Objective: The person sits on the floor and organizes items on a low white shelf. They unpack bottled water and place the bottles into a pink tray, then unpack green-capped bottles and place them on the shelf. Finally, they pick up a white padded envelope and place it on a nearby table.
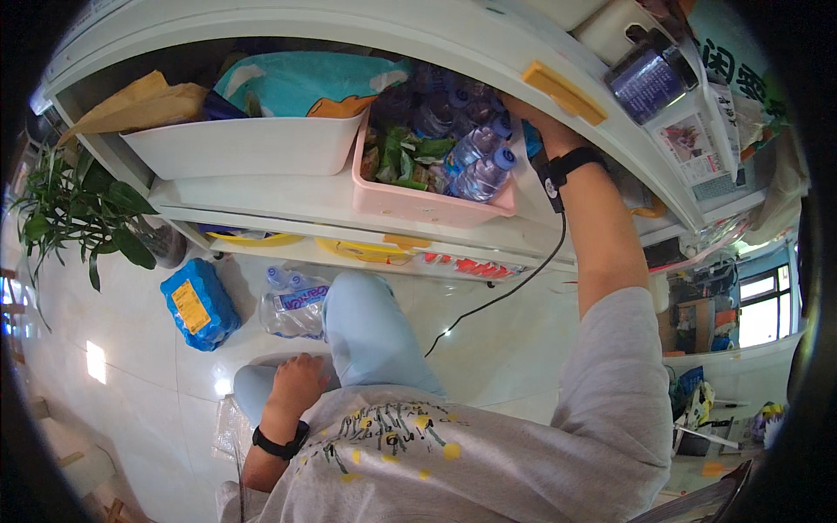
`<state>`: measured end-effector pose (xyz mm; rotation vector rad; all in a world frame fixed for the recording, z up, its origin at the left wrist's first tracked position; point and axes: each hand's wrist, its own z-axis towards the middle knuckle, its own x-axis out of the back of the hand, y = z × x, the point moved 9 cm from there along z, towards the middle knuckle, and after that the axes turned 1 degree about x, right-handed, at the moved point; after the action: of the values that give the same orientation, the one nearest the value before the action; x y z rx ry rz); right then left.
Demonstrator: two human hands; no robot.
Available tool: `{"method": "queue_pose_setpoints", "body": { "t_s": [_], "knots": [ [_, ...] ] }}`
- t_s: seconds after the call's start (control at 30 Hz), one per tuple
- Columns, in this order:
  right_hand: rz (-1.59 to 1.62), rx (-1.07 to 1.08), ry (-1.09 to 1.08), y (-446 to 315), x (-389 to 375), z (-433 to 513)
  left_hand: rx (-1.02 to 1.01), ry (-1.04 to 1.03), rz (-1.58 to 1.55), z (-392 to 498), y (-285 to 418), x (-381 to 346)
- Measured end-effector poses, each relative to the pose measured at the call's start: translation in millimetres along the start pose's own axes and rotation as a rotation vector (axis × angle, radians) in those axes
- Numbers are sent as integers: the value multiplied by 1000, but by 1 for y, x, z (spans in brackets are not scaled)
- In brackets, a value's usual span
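Note:
My right hand [533, 121] reaches into the white shelf unit, at the right of a pink plastic bin [431, 208]; its fingers are hidden under the shelf edge, beside something blue. Clear water bottles with blue caps [480, 173] and green packets [409, 157] fill the bin. My left hand [299, 381] rests on my bent knee, fingers a little apart, holding nothing. On the floor ahead lie a blue-wrapped pack [201, 304] with a yellow label and a clear plastic pack with bottles [291, 307].
A white bin [248, 147] with a teal item stands left on the shelf. A potted plant [118, 216] is at the far left. A black cable [503, 297] runs down from my right wristband. Above right is a dark jar [650, 78].

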<state>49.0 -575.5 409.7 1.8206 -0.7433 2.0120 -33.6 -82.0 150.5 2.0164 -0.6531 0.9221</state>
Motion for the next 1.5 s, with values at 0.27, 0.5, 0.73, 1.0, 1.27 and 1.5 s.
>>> {"method": "queue_pose_setpoints", "body": {
  "t_s": [0.27,0.5,0.73,1.0,1.27,1.5],
  "knots": [
    [-41,67,-4,-15,10,-17,0,67,86,7,-11,6],
    [622,307,-176,-103,18,-183,223,139,-148,71,-121,-38],
    [659,182,-562,-91,-83,-299,124,-8,-16,146,-102,-104],
    [754,-325,-414,23,-119,-376,150,-263,-47,191,-83,-121],
    [664,-274,-377,34,-141,-373,288,459,16,175,-122,-74],
    [634,-284,-390,36,-150,-376,479,419,338,215,-135,-54]
  ]
}}
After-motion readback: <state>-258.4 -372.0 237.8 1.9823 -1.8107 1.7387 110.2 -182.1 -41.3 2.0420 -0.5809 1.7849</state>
